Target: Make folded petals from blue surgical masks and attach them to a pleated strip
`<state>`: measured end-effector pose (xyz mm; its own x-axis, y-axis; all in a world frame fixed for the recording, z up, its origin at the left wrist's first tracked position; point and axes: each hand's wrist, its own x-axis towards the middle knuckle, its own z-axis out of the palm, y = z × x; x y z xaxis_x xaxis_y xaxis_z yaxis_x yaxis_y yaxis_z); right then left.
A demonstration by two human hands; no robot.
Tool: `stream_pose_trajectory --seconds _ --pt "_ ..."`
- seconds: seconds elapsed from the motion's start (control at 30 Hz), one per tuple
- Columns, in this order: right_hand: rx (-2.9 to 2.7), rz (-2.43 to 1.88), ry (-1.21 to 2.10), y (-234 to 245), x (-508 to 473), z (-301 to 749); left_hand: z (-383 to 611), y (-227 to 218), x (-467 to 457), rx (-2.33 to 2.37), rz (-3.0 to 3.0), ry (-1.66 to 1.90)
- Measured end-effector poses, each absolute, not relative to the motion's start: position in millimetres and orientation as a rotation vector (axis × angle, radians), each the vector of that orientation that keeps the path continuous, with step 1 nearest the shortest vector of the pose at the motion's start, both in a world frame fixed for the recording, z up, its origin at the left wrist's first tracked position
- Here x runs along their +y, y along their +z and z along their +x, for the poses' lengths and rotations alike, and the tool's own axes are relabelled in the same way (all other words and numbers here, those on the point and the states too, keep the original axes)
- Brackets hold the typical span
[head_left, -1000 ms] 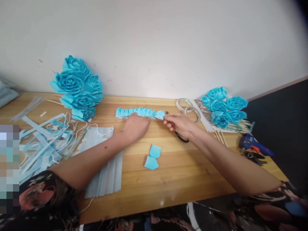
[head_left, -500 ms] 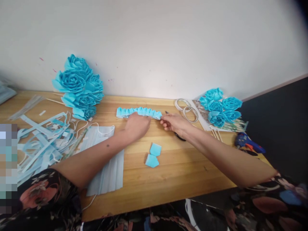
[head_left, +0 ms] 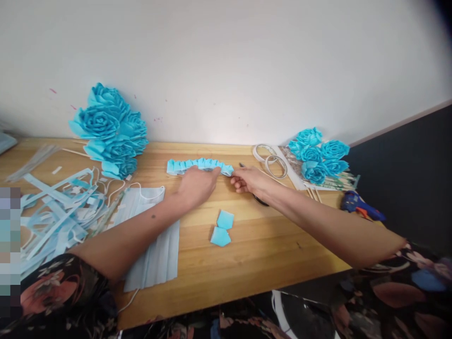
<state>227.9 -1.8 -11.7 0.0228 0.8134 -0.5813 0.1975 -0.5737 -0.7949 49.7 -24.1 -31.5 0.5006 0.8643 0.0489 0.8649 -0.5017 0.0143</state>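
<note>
I see L hand point(head_left: 196, 186) flat, fingers together, pressing pleated light-blue paper strip point(head_left: 190, 165) onto pale wooden tabletop point(head_left: 268, 245) nr the wall. R hand point(head_left: 249, 181) pinches strip's right end btw thumb & fingertips. Two small blue folded squares point(head_left: 222, 228) lie nearer me.
</note>
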Motion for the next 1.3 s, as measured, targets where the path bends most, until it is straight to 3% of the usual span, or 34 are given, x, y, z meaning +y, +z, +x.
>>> stream_pose_trajectory --seconds 0.5,0.57,0.73,0.8,1.3 --pt "-1.118 -1.784 1.641 -6 -7 238 50 -26 -22 -1.465 -2.753 -0.015" --pt "-1.260 -1.810 1.459 -4 -5 247 49 -26 -22 -1.444 -2.760 -0.008" --pt "-2.152 -1.572 0.444 -1 7 257 49 -27 -22 -1.420 -2.751 -0.020" --pt "-2.359 -1.436 0.231 -3 12 253 48 -27 -22 -1.427 -2.754 -0.041" --pt "-2.664 -1.328 0.043 -21 24 241 48 -24 -22 -1.495 -2.771 0.017"
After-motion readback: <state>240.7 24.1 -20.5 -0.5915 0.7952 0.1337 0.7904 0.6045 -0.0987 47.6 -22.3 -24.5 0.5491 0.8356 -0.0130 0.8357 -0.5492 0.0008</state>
